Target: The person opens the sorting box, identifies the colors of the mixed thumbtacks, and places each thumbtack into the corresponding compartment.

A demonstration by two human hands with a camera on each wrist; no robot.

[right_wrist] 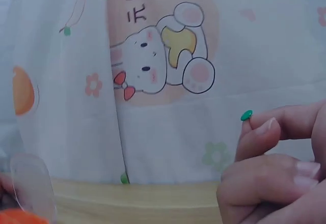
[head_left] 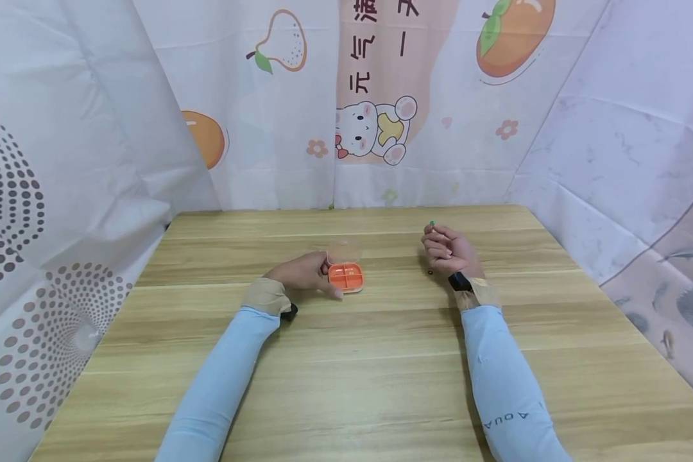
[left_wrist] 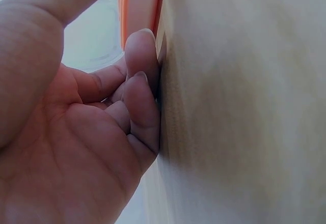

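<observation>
A small orange pill box (head_left: 345,277) with a four-part tray lies on the table, its clear lid (head_left: 344,252) raised at the back. My left hand (head_left: 306,273) holds the box at its left side, thumb along the front and fingers behind. In the left wrist view the orange side of the box shows beyond the curled fingers (left_wrist: 140,56). Pale specks show in one compartment; glare or contents, I cannot tell. Over the table to the right, my right hand (head_left: 447,250) pinches a small glossy green disc-like piece (right_wrist: 246,115) between thumb and index fingertips.
A tiny dark ring-like thing (head_left: 430,273) lies on the wooden table (head_left: 346,378) by the right hand. Printed curtains (head_left: 277,128) hang along the table's back and both sides.
</observation>
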